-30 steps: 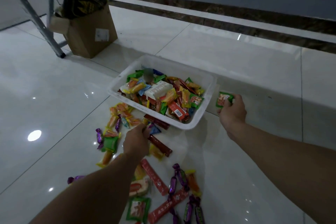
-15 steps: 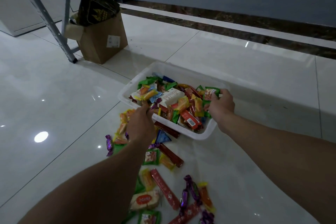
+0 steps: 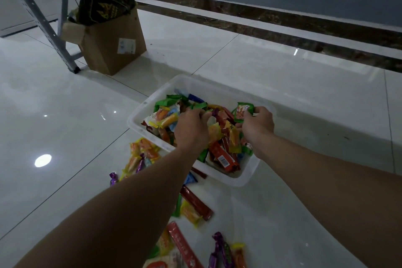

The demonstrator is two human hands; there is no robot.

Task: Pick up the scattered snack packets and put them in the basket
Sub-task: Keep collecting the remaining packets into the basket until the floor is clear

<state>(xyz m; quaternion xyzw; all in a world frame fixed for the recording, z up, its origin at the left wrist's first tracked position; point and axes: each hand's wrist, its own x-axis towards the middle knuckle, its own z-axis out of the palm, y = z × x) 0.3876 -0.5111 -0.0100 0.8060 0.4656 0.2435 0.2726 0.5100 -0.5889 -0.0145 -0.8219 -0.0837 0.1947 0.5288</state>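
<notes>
Tiled floor (image 3: 65, 104): both your hands now reach the basket (image 3: 139, 119); right hand (image 3: 257, 125) pinches a green packet (image 3: 244, 110), left hand (image 3: 191, 130) curled, hold unclear; release follows.

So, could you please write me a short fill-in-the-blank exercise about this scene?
1. The right hand pinches a ____ packet over the basket.
2. The basket is ____ in colour.
3. The cardboard box is ____ at the top, with a dark bag sticking out.
Missing words: green; white; open.

Colourful snack packets (image 3: 224, 156) heaped in white basket (image 3: 217, 88)
</notes>
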